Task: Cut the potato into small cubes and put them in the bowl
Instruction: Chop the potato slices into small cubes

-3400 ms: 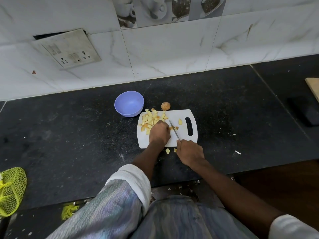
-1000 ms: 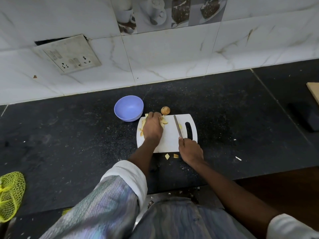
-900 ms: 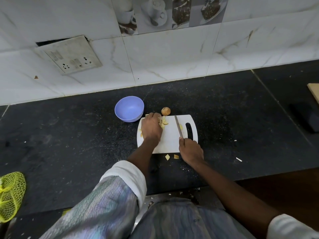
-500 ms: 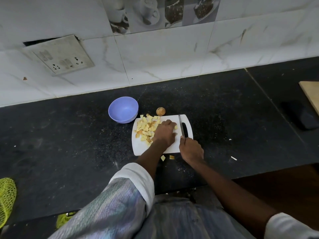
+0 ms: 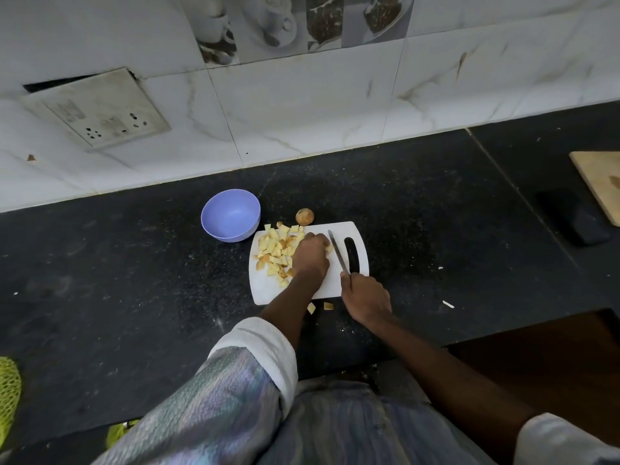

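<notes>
**Little potato bits could slip away**

Head view: The left hand (image 5: 310,255) lies on the flat white plastic cutting board (image 5: 360,236), fingers bent down over some yellow potato cubes (image 5: 273,250). It hides what is under it, so I cannot tell if it grips a piece or just presses. Most of the cubes sit in a heap just left of this hand. The right hand (image 5: 365,297) is closed tight around the handle of the thin silver knife (image 5: 337,251), and the blade points away, just right of the left fingers.

The round light purple plastic bowl (image 5: 230,214) waits past the heap, to the far left of the left hand. It looks empty.

What could go wrong? The blade is very near the left fingertips, so a quick chop could nick them. Two cubes (image 5: 318,307) already lie off the board, near the left wrist. A big push could knock more off. A small brown potato end (image 5: 304,216) sits behind the board.
</notes>
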